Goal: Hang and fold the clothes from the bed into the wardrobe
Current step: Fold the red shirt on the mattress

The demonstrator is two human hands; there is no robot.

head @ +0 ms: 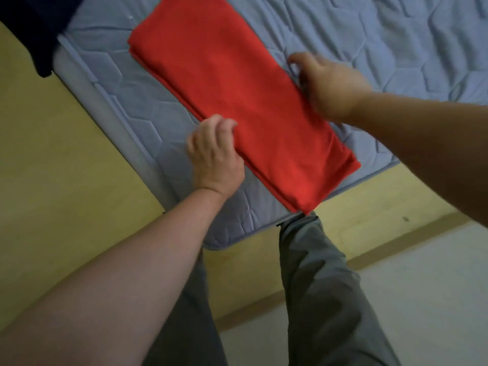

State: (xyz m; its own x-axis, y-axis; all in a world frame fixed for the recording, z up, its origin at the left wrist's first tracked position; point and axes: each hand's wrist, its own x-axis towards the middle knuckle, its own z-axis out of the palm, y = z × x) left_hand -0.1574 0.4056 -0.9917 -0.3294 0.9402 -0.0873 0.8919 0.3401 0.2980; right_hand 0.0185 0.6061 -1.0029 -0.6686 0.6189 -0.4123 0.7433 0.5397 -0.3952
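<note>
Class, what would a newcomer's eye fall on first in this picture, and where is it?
A bright red folded garment lies diagonally on the blue-grey quilted mattress. The left hand grips its near long edge; the blurred right hand is at the opposite edge.

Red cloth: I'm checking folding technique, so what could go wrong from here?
1. The red cloth reaches the mattress corner, so a tug may slide it off.
2. The left hand and right hand are at its long edges mid-length, so lifting may let both ends sag and unfold.
</note>
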